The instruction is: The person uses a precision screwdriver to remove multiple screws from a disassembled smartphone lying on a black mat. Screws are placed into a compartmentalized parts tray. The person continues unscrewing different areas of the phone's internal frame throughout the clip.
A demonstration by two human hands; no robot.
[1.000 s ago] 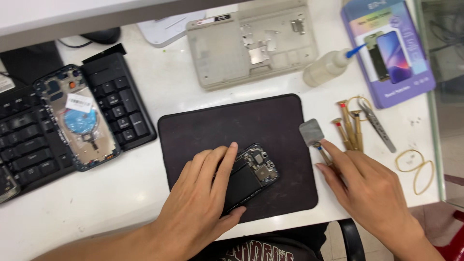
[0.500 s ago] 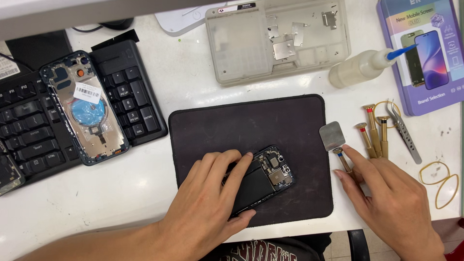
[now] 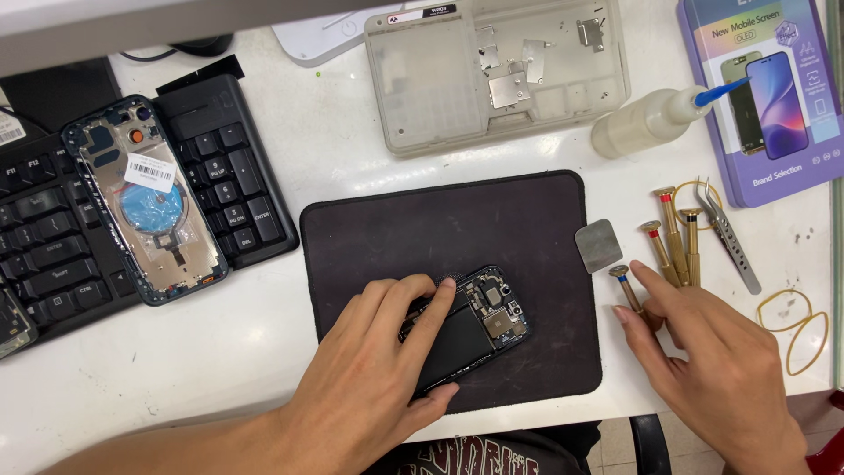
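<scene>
The left hand [image 3: 374, 387] lies flat over an opened phone [image 3: 470, 325] on the dark work mat [image 3: 440, 229], fingers spread across its black battery side and thumb tucked against the near edge, pressing it down rather than gripping it. The phone sits tilted on the near right part of the mat, its camera end and bare circuitry poking out past the fingertips.

The right hand [image 3: 712, 369] rests off the mat's right edge, loosely open, with thumb and forefinger closing in on a blue-tipped screwdriver [image 3: 626, 288]; I cannot tell whether it has actually taken hold. Just beyond stand three more small screwdrivers [image 3: 673, 233] with brass handles, tweezers [image 3: 730, 237] beside them, and a thin metal pry blade [image 3: 599, 244] overlapping the mat's edge. Yellow rubber bands [image 3: 796, 321] lie further right.

At the far side of the white tabletop [image 3: 264, 352] sits a clear plastic parts tray [image 3: 422, 88] holding metal shields, a squeeze bottle [image 3: 651, 123] on its side with a blue nozzle, and a purple screen box [image 3: 765, 97]. On the left, a phone back housing [image 3: 145, 202] lies across a black keyboard [image 3: 53, 246]
</scene>
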